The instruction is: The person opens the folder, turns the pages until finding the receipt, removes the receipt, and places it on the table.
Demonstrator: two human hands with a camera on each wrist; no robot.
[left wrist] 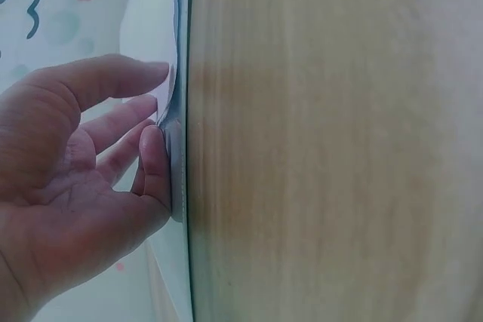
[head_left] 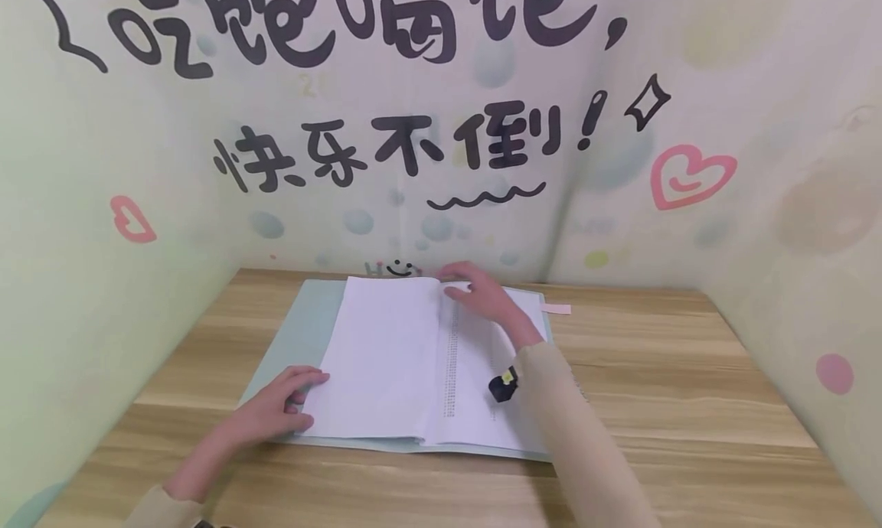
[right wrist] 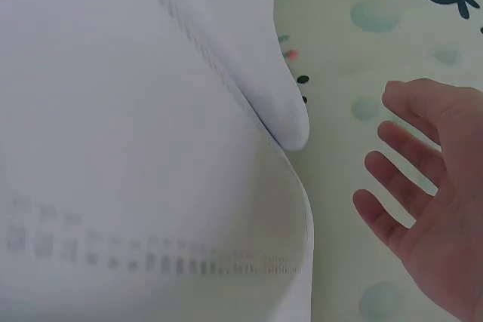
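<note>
An open book (head_left: 386, 360) with white pages and a light blue cover (head_left: 303, 321) lies on the table. Its left page is blank, while columns of print run along the right page (head_left: 472, 375). My left hand (head_left: 279, 405) rests at the left page's outer edge, fingertips and thumb touching paper and cover. Up close in the left wrist view, the left hand's fingers (left wrist: 113, 103) bend loosely at the page edge. Over the top of the right page, near the fold, hovers my right hand (head_left: 482, 291). The right wrist view shows that hand (right wrist: 423, 179) apart from the curved page (right wrist: 189, 148), holding nothing.
A pink tab (head_left: 556, 309) sticks out past the book's right side. The wooden table (head_left: 654, 375) meets a printed wall (head_left: 413, 229) right behind the book, with more walls at left and right. A dark strap with a yellow mark (head_left: 505, 384) hangs at the right cuff.
</note>
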